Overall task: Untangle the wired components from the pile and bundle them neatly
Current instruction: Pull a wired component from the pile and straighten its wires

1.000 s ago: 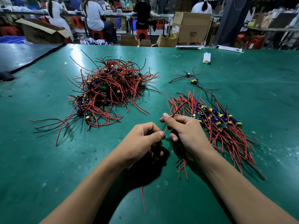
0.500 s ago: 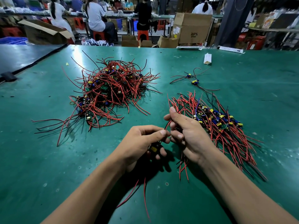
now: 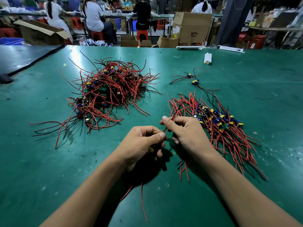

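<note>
Fingers on wires — green workshop table

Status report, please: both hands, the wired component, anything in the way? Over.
Left hand grips one wired component. Right hand pinches its wire. Tangled pile at left, not touched; sorted bundle close beside right hand, may snag.

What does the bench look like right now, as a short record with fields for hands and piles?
Left hand: grips a wired component, red wires trailing toward the camera
Right hand: pinches red and black wires
Tangled pile: left of the hands
Aligned bundle: right of the hands
Loose components: two, beyond the bundle
Table: green
</note>
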Demonstrator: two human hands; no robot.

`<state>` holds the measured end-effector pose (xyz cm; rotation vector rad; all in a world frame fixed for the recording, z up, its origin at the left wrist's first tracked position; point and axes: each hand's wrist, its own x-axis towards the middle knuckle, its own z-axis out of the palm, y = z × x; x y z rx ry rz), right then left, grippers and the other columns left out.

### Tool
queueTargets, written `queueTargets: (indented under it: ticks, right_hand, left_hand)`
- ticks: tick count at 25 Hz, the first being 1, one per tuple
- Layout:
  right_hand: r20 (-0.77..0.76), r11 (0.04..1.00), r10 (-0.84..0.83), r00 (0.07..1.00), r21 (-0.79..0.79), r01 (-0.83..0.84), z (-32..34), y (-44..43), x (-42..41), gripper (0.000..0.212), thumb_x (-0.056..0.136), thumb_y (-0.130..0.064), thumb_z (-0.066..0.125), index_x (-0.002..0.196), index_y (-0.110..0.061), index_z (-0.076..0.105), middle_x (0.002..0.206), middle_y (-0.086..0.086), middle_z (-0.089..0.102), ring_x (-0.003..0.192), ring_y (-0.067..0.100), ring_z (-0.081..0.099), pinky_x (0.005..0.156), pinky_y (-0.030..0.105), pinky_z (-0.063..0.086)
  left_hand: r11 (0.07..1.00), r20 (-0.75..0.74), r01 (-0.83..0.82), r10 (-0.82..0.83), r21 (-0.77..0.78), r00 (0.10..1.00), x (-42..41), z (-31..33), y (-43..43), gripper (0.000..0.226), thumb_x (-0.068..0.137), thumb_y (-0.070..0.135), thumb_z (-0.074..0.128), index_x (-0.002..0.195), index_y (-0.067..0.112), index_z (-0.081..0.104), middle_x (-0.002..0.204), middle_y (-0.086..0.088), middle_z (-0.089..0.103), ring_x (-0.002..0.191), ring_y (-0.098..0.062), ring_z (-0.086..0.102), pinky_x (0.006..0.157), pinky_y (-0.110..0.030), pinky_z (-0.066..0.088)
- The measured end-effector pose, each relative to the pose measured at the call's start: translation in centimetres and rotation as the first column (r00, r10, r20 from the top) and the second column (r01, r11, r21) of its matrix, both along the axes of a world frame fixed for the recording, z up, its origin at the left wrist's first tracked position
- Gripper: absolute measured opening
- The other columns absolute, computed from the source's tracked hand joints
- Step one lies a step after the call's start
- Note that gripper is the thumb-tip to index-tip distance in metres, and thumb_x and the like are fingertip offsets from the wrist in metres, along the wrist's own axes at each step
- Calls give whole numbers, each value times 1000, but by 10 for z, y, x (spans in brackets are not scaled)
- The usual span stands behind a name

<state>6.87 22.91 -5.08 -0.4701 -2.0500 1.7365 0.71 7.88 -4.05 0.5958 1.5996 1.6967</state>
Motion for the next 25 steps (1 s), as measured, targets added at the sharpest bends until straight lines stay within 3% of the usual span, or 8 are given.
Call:
queueTargets:
  ticks: [3,6,8,10,12,14,16,25]
  right_hand:
    - [-23,994,-109,994,15,109,0,10,0,21,91,-28,73,81,-10,75,66,27,54,40,13,36,42,19,28]
    - [-56,977,-200,978,62,203,-1,19,-3,14,89,-27,75,80,-16,75,60,4,59,41,10,39,47,22,33]
    - [-118,916,-282,952,262,303,-3,19,-3,23,91,-33,73,76,-16,74,53,-9,56,46,5,42,53,25,35]
    - [-185,808,-342,921,442,389,-5,18,-1,40,95,-40,66,70,-10,68,52,1,53,50,9,42,54,30,35]
    - [-164,882,-295,941,331,334,-3,18,0,41,98,-43,60,74,-11,70,52,7,54,45,11,42,48,29,36]
    - [-141,988,-149,979,2,151,-1,12,-2,35,98,-40,61,80,-12,72,58,-2,58,40,10,43,43,22,34]
    - [-124,989,-13,992,-146,-5,0,5,-3,32,96,-38,63,85,-10,73,59,-7,58,39,8,42,42,17,32]
    - [-44,995,-84,996,-50,82,6,6,-1,41,100,-37,57,77,-7,73,57,-3,55,35,10,41,39,17,30]
  left_hand:
    - [998,-16,43,-43,-37,999,0,0,-2,12,92,10,60,82,4,62,61,-4,60,46,-15,55,44,-21,43]
    - [997,-14,57,-58,-52,998,1,2,0,12,92,10,60,82,5,62,61,-4,60,46,-15,55,44,-21,43]
    - [998,-12,50,-51,-49,999,1,3,0,12,92,11,60,82,4,62,61,-4,60,46,-15,55,44,-21,43]
    - [999,-17,26,-26,-36,1000,0,3,-1,13,92,10,59,82,3,62,61,-5,60,45,-15,55,43,-21,43]
    - [999,-30,-27,26,-32,999,-1,2,-1,13,93,8,58,83,1,63,60,-7,58,45,-16,54,43,-21,43]
    - [997,-17,-70,70,-32,997,-3,-1,-2,13,93,6,58,85,-2,64,59,-9,57,45,-18,54,44,-22,45]
    - [997,21,-69,70,-21,997,-4,-3,-3,13,93,6,58,88,-3,65,59,-10,58,45,-19,54,45,-23,47]
    - [998,7,55,-55,-13,998,-12,-3,-8,13,80,21,68,76,10,74,62,-7,61,49,-16,53,48,-21,45]
